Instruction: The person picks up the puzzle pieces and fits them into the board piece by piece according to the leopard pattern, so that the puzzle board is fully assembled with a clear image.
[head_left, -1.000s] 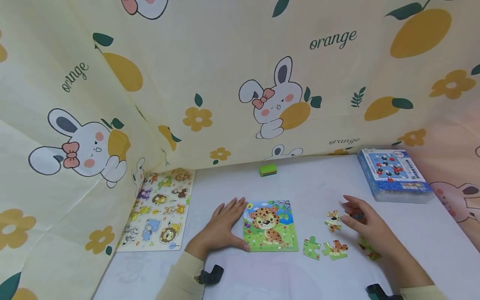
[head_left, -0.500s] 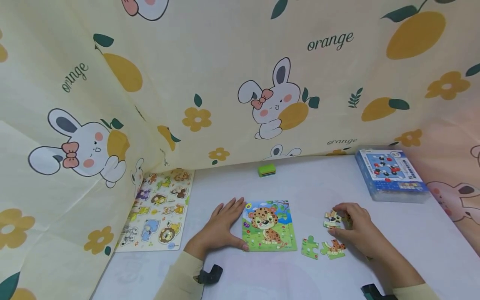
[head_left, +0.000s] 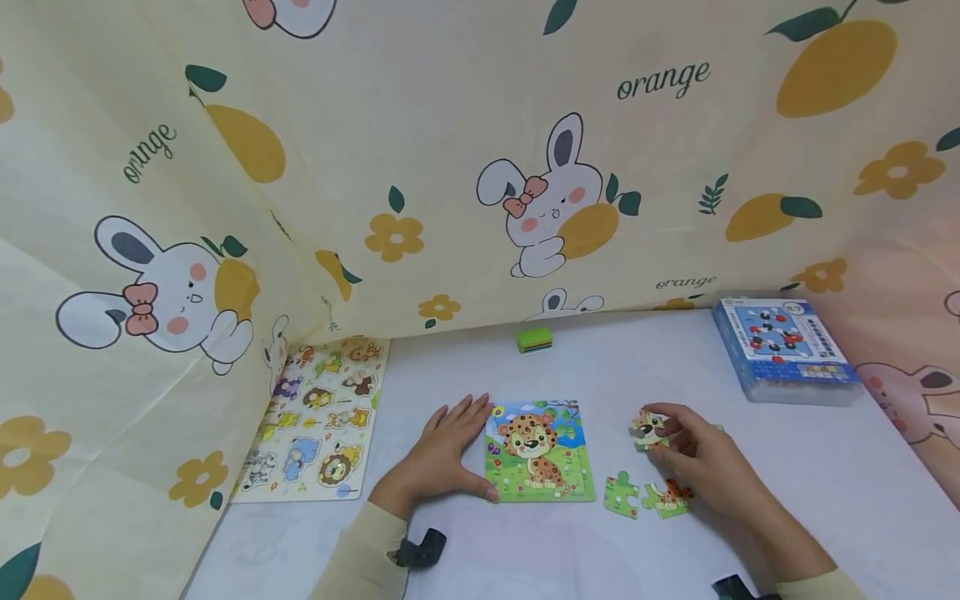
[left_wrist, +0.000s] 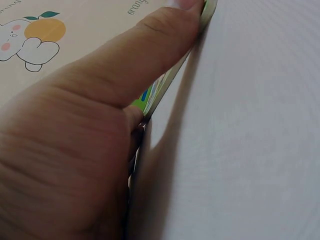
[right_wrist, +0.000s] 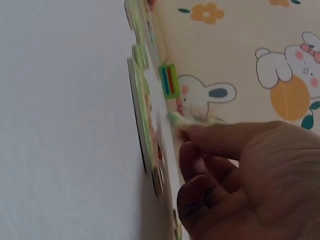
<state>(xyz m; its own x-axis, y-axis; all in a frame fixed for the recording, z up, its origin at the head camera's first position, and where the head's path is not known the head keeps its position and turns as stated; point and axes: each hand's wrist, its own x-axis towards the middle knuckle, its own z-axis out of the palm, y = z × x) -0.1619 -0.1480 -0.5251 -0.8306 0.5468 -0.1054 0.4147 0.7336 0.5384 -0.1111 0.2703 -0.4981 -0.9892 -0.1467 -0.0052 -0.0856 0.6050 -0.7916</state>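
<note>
In the head view a square leopard picture board [head_left: 573,446] lies flat in the middle of the table. My left hand [head_left: 444,454] rests along its left side, fingers straight, with fingertips and thumb touching the edge. Thumb and fingers of my right hand [head_left: 708,458] pinch a jigsaw puzzle piece [head_left: 645,427] printed with part of a leopard face. That piece appears raised and blurred in the right wrist view. Below it lie a green puzzle piece [head_left: 620,495] and a leopard-body piece [head_left: 670,497], the latter partly covered by the right hand. Other pieces behind that hand are mostly hidden.
A board of animal pictures [head_left: 322,433] lies at the left, partly under the curtain [head_left: 420,125]. Against the back sits a small green block [head_left: 535,340]. A blue-and-white box [head_left: 787,350] stands at the back right.
My right hand has come left and down onto the leopard-face puzzle piece, pinched it and shifted it slightly left. The left hand stays by the picture board.
</note>
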